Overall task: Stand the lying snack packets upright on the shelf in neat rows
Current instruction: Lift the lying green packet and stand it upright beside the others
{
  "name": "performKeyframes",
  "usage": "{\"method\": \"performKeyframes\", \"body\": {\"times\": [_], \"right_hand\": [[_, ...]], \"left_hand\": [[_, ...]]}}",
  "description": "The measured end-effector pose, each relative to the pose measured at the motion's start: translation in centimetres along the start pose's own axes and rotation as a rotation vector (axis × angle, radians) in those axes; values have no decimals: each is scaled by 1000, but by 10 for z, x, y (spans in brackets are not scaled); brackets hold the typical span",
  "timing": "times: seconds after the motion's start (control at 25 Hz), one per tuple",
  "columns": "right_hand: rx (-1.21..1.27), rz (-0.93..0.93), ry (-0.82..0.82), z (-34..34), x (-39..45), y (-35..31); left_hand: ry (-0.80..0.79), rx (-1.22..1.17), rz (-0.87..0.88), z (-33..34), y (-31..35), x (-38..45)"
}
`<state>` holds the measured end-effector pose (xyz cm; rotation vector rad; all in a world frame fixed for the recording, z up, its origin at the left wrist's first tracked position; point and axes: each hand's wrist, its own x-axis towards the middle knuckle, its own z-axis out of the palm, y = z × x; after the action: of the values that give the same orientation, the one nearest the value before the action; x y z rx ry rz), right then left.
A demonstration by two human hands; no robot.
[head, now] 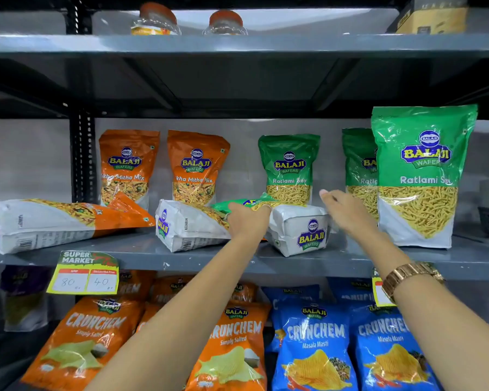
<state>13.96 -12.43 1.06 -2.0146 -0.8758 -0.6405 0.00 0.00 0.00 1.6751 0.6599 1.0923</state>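
Lying snack packets are being handled on the grey metal shelf (350,256).

The lying green plastic Ratlami Sev packet (297,231), at six o'clock of the upright green packet (290,169), is being gripped at its top edge by the left hand (247,220), fingers clamped. The right hand (347,211) is being held over its three o'clock side, fingers apart. Two orange packets (68,221) are lying at nine o'clock.

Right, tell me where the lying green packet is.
In the head view, the lying green packet is mid-shelf, between both hands, right of a lying orange packet, before an upright green one.
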Motion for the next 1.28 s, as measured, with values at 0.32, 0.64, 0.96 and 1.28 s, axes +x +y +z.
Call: {"method": "performKeyframes", "body": {"times": [0.32,0.64,0.96,1.28], "right_hand": [[215,299,-360,11,25,5],[574,481,-586,18,28,18],[754,376,-465,13,16,17],[890,233,-365,-11,-10,23]], "left_hand": [[-282,-275,-369,19,-2,17],[-311,-317,-406,24,-3,20],[-258,-312,-284,21,1,15],[-299,-119,138,13,7,15]]}}
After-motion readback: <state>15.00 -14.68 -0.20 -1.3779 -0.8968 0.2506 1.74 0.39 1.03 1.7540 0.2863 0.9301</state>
